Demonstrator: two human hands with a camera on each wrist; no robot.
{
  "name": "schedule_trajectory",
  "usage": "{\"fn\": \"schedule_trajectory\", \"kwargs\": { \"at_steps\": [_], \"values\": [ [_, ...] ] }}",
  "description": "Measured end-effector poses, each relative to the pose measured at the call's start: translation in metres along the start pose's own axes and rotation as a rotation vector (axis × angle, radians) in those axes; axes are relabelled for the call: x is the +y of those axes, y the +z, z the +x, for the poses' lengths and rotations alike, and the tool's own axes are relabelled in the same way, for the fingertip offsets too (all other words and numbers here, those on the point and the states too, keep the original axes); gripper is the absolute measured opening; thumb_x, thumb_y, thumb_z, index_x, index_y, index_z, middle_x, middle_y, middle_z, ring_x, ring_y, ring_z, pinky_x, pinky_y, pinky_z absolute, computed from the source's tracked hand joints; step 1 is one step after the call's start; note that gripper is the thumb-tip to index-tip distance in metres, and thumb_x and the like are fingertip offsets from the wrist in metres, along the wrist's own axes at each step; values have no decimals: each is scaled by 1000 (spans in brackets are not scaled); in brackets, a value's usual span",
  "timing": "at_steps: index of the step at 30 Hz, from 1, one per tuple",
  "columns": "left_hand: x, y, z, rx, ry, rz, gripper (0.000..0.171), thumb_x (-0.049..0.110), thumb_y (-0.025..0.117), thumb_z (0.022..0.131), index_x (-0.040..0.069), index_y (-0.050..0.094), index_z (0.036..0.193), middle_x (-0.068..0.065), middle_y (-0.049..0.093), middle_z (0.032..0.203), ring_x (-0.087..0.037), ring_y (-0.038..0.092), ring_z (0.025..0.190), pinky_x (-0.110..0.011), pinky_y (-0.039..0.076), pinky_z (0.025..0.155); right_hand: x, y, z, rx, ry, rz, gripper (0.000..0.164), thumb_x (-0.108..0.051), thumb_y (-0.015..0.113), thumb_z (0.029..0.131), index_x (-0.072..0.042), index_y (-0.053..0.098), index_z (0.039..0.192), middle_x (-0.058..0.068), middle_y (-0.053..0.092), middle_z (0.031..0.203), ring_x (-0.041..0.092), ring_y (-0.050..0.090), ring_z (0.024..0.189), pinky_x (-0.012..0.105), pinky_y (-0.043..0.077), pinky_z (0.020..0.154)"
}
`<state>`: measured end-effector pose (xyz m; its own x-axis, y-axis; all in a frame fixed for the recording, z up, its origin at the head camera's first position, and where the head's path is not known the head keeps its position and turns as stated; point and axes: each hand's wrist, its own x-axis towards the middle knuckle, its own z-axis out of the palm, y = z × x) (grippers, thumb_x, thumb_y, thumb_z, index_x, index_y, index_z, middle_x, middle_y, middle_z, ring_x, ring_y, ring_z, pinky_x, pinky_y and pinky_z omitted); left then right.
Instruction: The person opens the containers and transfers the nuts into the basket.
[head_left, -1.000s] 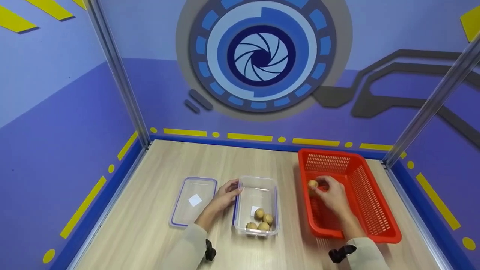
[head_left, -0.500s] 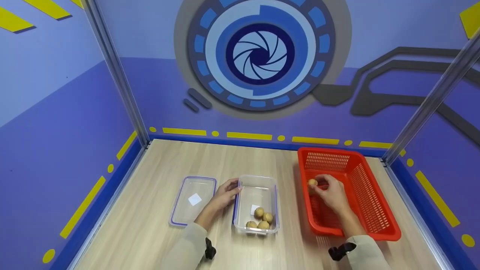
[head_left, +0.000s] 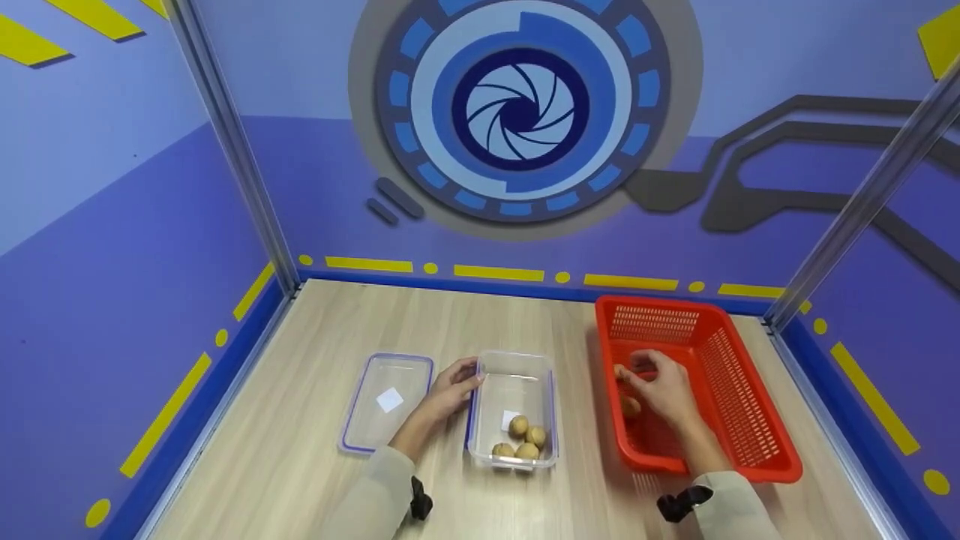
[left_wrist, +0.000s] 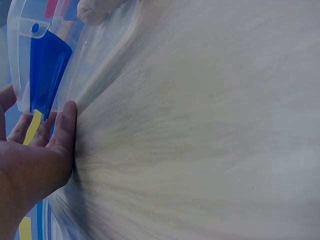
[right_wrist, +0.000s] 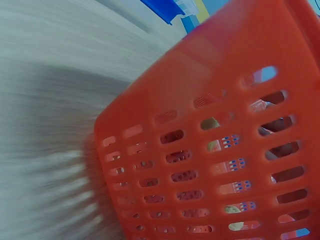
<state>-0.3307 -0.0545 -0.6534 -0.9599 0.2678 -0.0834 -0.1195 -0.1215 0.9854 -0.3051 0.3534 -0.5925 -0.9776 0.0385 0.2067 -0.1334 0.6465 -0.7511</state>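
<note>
On the table stands a clear plastic food container with several walnuts at its near end. My left hand holds its left side, thumb at the rim; the left wrist view shows the fingers by its blue side clip. My right hand is inside the red basket, thumb and forefinger bent with a gap between them. One walnut shows just beyond the thumb, and another walnut lies below it by the left wall. In the right wrist view the basket wall hides most of this hand.
Left of the container lies its clear lid with a purple-blue edge and a white label. The basket's tall slotted walls surround the right hand. Printed blue panels and metal posts enclose the wooden table.
The walnut at my right fingertips has shifted from between them, and a walnut now shows lower by the basket's left wall. My left hand and the container have stayed in place.
</note>
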Motion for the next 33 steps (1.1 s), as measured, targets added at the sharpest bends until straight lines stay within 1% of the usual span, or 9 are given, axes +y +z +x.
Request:
{"fn": "schedule_trajectory", "kwargs": {
  "at_steps": [2, 6, 10, 15, 18, 20, 22, 24, 33],
  "values": [
    [1, 1, -1, -5, 2, 6, 53, 9, 63, 106, -5, 44, 154, -30, 48, 155, -40, 55, 137, -48, 54, 106, -1, -1, 0, 10, -6, 0, 40, -21, 81, 97, 0, 68, 128, 19, 72, 122, 34, 69, 110, 53, 58, 96],
    [3, 2, -1, -8, -4, 13, 54, 11, 63, 106, -4, 44, 154, -29, 48, 156, -37, 55, 136, -46, 54, 105, -5, -2, 1, 58, -77, -7, 32, -15, 83, 94, 1, 71, 120, 18, 74, 113, 33, 71, 105, 50, 59, 91],
    [4, 3, -1, -14, -16, -3, 54, 12, 64, 106, -1, 45, 155, -28, 48, 156, -41, 54, 137, -44, 55, 102, -11, -2, 0, 89, -139, -25, 30, -11, 85, 91, 1, 73, 116, 14, 75, 108, 30, 72, 100, 47, 60, 88],
    [1, 3, 0, -12, -14, -22, 53, 12, 64, 106, -2, 45, 154, -28, 48, 156, -44, 53, 137, -46, 54, 103, -25, 1, -4, 88, -179, 6, 32, -11, 86, 91, -1, 73, 119, 15, 74, 111, 28, 71, 103, 51, 60, 91],
    [-2, 3, 0, -15, -12, -25, 54, 12, 64, 106, -3, 45, 154, -28, 48, 156, -45, 52, 138, -49, 53, 105, -38, 4, -5, 95, -224, -10, 33, -12, 87, 90, -3, 73, 119, 15, 73, 111, 24, 69, 102, 48, 60, 91],
    [-2, 3, 1, -18, -5, -19, 54, 11, 64, 106, -4, 44, 154, -29, 48, 156, -46, 52, 138, -49, 53, 105, -48, 7, -5, 108, -270, -40, 33, -11, 88, 89, -3, 73, 117, 12, 73, 109, 21, 68, 99, 44, 61, 90],
    [-2, 3, 0, -17, -7, -17, 54, 11, 64, 106, -3, 44, 154, -28, 48, 156, -45, 52, 139, -48, 54, 105, -58, 12, -4, 120, -321, -56, 34, -8, 89, 86, -2, 74, 116, 11, 73, 107, 23, 68, 97, 43, 61, 89],
    [-2, 3, 0, -12, -6, -14, 54, 11, 64, 106, -3, 44, 154, -28, 48, 156, -45, 52, 139, -47, 54, 105, -67, 17, -4, 119, -361, -55, 34, -7, 90, 85, -1, 74, 115, 10, 73, 107, 25, 69, 97, 46, 61, 88],
    [-1, 1, -1, 2, 5, -29, 53, 9, 62, 105, -5, 44, 154, -30, 49, 154, -46, 54, 136, -50, 53, 106, -95, 52, -8, 42, -463, -57, 35, -9, 92, 83, -3, 74, 113, 10, 75, 109, 26, 71, 100, 50, 59, 92]
  ]
}}
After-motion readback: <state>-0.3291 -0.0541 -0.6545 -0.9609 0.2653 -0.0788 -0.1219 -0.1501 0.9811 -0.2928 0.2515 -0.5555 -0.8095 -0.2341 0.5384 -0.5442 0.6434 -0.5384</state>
